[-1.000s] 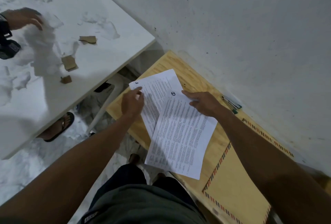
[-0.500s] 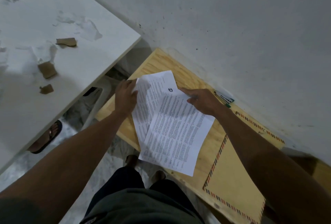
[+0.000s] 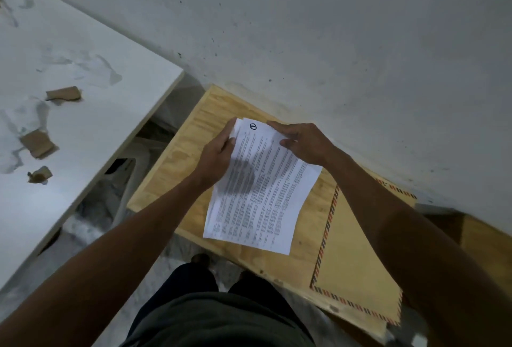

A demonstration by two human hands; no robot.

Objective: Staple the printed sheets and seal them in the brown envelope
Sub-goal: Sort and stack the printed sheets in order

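**Both hands on the printed stack, envelope lying flat at right**

- Printed sheets (image 3: 266, 194): stack of white pages, dense text, round black logo at the top edge. The pages sit nearly squared up; a second sheet's edge peeks out along the top left. The stack lies over the plywood board (image 3: 177, 163), far end lifted slightly in the hands, near end hanging toward the board's front edge.
- Left hand (image 3: 219, 152): grips the stack's top left edge, fingers curled around the paper edge with the thumb side on top. Closed on the sheets. It casts a dark shadow on the page just below it.
- Right hand (image 3: 302, 141): at the top right corner of the stack, fingers extended along the top edge, thumb tucked onto the page face. It reads as a pinch on the paper; contact under the sheet is hidden.
- Brown envelope (image 3: 357, 263): flat on the board, to the right of the sheets, with a red/dark striped airmail border. The right forearm crosses over its far part. Sheets and envelope are close, and I can't tell if they overlap.
- Board butts against the grey wall (image 3: 332, 28).
- White table (image 3: 69, 125) at left, separate from the board, with torn brown paper scraps (image 3: 63, 94) scattered on it.
- Person's dark shorts and feet are visible at the bottom centre, floor below.
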